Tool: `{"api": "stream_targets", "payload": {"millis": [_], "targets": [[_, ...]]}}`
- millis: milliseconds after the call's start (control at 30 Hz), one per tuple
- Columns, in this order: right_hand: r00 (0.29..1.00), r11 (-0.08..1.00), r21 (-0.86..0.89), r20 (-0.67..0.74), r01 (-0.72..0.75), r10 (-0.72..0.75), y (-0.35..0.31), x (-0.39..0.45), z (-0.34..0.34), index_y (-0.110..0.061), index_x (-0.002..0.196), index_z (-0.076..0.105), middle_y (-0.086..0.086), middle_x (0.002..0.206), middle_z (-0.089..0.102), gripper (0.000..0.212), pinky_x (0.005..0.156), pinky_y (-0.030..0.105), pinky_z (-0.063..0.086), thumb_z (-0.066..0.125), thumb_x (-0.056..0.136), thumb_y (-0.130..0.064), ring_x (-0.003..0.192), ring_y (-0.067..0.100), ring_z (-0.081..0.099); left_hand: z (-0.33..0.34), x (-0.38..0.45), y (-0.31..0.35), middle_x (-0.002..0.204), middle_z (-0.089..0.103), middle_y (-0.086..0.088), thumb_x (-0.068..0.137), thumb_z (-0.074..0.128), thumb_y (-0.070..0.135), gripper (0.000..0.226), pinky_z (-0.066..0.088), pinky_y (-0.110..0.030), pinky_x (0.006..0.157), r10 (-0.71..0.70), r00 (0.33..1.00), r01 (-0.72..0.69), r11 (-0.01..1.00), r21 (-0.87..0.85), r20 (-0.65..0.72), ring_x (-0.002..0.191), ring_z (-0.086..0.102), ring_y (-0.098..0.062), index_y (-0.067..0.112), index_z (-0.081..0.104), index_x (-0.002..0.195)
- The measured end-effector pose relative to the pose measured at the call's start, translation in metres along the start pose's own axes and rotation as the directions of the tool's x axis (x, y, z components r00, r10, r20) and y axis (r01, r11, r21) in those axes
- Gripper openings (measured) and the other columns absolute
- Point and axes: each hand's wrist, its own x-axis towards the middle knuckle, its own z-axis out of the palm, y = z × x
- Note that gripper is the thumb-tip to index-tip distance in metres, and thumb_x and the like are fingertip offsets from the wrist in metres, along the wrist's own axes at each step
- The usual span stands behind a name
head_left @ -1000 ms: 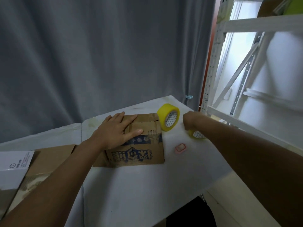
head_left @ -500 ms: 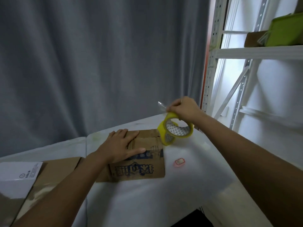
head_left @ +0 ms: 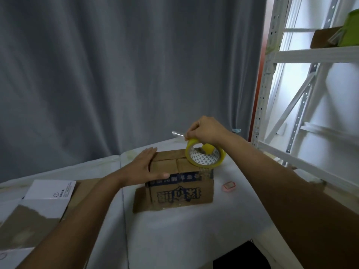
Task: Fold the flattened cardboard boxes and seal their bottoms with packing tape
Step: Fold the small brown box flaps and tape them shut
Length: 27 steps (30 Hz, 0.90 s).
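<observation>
**Box folded, tape not on yet**

Boxes that are flat (head_left: 35, 216) lie at the far left of the table (head_left: 174, 233), one with a white label on top. From what I can see they are not folded, so I think those jobs are left to do.

Next comes the left hand (head_left: 144, 168). Its fingers are straight and it presses flat on the top of the cardboard box (head_left: 180, 181), holding the flaps down. The box stands in the middle of the table with its bottom side up. The flaps are closed and meet along a seam. I see no fresh strip of tape across that seam, so the folding looks done and the sealing looks just about to start.

To the right, the right hand (head_left: 206, 132) is curled around the top of the yellow tape roll (head_left: 205, 156) and grips it. The roll is held just over the far right corner of the box, maybe touching it. A short loose end of tape (head_left: 177, 133) sticks out to the left of the fingers.

A small pink thing (head_left: 229, 186) lies on the table just right of the box. White shelves (head_left: 310, 55) stand at the far right.
</observation>
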Motion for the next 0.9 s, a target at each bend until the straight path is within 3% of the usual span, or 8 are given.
{"api": "stream_targets", "payload": {"millis": [100, 267, 400, 567, 900], "targets": [[1.000, 1.000, -0.021, 0.014, 0.009, -0.009, -0.002, 0.002, 0.001, -0.019, 0.085, 0.079, -0.005, 0.084, 0.072, 0.010, 0.067, 0.031, 0.056, 0.072, 0.083, -0.026, 0.078, 0.020, 0.068, 0.001, -0.009, -0.007, 0.156, 0.021, 0.007, 0.058, 0.069, 0.077, 0.122, 0.030, -0.022, 0.106, 0.001, 1.000, -0.006, 0.987, -0.162, -0.031, 0.131, 0.030, -0.005, 0.024, 0.014, 0.154], [0.999, 0.999, -0.033, 0.028, 0.029, -0.028, -0.004, 0.005, 0.001, -0.019, 0.083, 0.079, -0.009, 0.081, 0.071, 0.009, 0.066, 0.031, 0.055, 0.072, 0.083, -0.025, 0.079, 0.022, 0.068, 0.008, -0.013, -0.009, 0.150, 0.029, 0.015, 0.064, 0.076, 0.066, 0.110, 0.032, -0.020, 0.104, 0.013, 0.993, -0.043, 0.962, -0.270, -0.114, 0.132, 0.035, -0.005, 0.027, 0.022, 0.152], [0.990, 0.990, -0.093, 0.105, 0.106, -0.096, -0.018, 0.008, 0.007, -0.020, 0.079, 0.078, -0.007, 0.082, 0.073, 0.008, 0.064, 0.031, 0.056, 0.074, 0.082, -0.026, 0.072, 0.020, 0.068, 0.009, -0.017, -0.011, 0.155, 0.024, 0.014, 0.064, 0.072, 0.069, 0.112, 0.030, -0.021, 0.109, 0.012, 0.994, -0.038, 0.969, -0.245, -0.105, 0.135, 0.030, -0.004, 0.030, 0.017, 0.153], [0.967, 0.981, -0.016, 0.176, 0.191, -0.185, -0.045, 0.021, 0.014, -0.014, 0.088, 0.079, 0.001, 0.087, 0.075, 0.012, 0.050, 0.022, 0.049, 0.072, 0.085, -0.024, 0.060, 0.014, 0.057, 0.009, -0.020, -0.010, 0.160, 0.014, 0.013, 0.069, 0.074, 0.063, 0.110, 0.020, -0.023, 0.115, -0.011, 0.994, -0.014, 0.974, -0.226, -0.108, 0.144, 0.020, -0.007, 0.030, 0.015, 0.155], [0.957, 0.973, -0.121, 0.236, 0.199, -0.167, -0.046, 0.034, 0.041, -0.015, 0.087, 0.079, -0.005, 0.081, 0.072, 0.012, 0.052, 0.022, 0.045, 0.073, 0.082, -0.024, 0.063, 0.014, 0.056, 0.015, -0.018, -0.013, 0.160, 0.011, 0.016, 0.073, 0.073, 0.059, 0.105, 0.023, -0.020, 0.109, -0.018, 0.994, -0.018, 0.945, -0.327, -0.105, 0.142, 0.020, -0.004, 0.031, 0.014, 0.155]]}}
